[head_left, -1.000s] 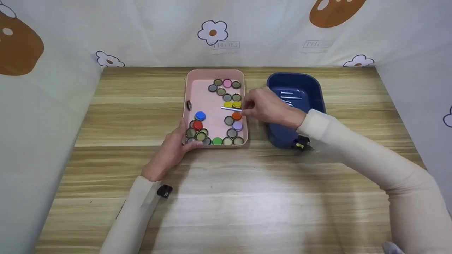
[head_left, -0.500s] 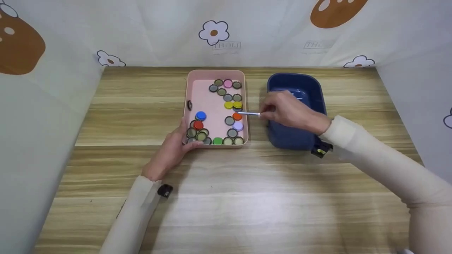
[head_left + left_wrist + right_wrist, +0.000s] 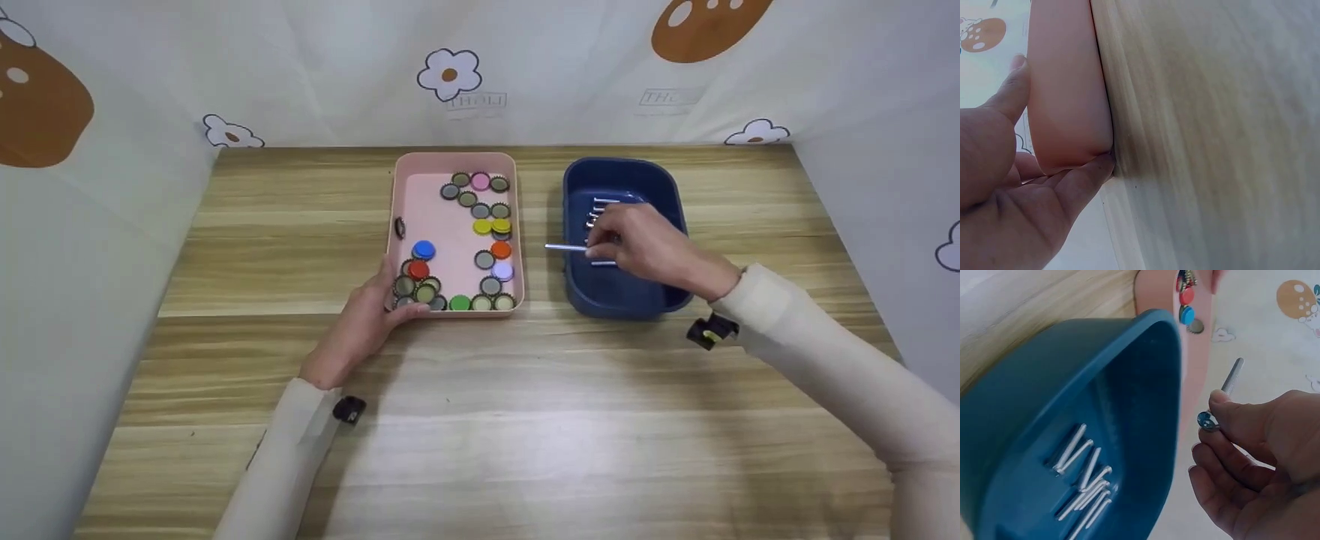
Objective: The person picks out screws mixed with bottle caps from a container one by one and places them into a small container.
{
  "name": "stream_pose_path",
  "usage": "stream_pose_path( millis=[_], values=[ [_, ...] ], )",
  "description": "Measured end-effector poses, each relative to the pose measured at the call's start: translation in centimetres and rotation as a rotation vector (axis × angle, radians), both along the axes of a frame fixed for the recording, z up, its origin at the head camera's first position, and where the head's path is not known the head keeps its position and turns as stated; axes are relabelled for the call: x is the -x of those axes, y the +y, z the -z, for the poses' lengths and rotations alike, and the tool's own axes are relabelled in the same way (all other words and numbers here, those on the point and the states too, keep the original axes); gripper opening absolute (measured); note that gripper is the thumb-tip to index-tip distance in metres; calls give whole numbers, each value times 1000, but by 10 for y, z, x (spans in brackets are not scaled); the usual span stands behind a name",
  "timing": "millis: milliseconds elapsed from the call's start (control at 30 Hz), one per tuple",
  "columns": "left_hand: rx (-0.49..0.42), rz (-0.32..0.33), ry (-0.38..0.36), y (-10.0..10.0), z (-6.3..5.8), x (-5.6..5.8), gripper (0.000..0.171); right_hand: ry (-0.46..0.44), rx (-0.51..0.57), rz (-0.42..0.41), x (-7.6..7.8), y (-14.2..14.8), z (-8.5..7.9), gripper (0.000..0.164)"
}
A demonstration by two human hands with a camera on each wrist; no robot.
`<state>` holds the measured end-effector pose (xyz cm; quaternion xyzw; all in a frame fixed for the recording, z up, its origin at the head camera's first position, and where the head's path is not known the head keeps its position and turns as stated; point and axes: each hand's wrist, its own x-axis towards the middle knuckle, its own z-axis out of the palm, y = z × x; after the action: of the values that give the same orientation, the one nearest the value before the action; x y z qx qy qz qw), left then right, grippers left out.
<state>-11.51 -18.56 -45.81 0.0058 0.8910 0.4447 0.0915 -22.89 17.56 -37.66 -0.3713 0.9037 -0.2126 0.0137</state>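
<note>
My left hand (image 3: 360,319) grips the near left corner of a pink tray (image 3: 456,162), thumb and fingers on different sides of it. Bottle caps (image 3: 418,270) of several colours lie in the tray, mostly along its right side and near left corner. Over the left part of a dark blue bin (image 3: 622,306), my right hand (image 3: 645,244) pinches a silver screw (image 3: 565,247) between thumb and fingers. The screw's shaft points left, past the bin's rim. In the right wrist view two screw heads (image 3: 1209,424) show at the fingertips. Several more screws (image 3: 1095,478) lie on the bin floor.
Both containers stand side by side on a wooden table (image 3: 480,420), with a narrow strip of wood between them. A pale curtain (image 3: 337,67) with printed flowers hangs behind and at both sides. One bottle cap (image 3: 400,227) leans against the tray's left wall.
My right hand has moved right from above the pink tray to above the blue bin, the screw still pinched. My left hand stays on the tray.
</note>
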Motion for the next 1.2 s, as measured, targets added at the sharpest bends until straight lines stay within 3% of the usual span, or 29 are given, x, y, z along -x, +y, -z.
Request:
stream_pose_path(
  millis=[367,600,900,1200],
  values=[
    [-29,-6,-8,-1,0,0,99,-81,-136,82,1,22,2,6],
    [4,-13,-11,-1,0,-1,100,-140,-259,89,6,31,15,12],
    [55,10,16,-1,-1,-2,102,-150,-280,97,8,37,26,16],
    [11,13,7,0,-1,-2,101,-160,-298,96,7,38,31,14]
  ],
)
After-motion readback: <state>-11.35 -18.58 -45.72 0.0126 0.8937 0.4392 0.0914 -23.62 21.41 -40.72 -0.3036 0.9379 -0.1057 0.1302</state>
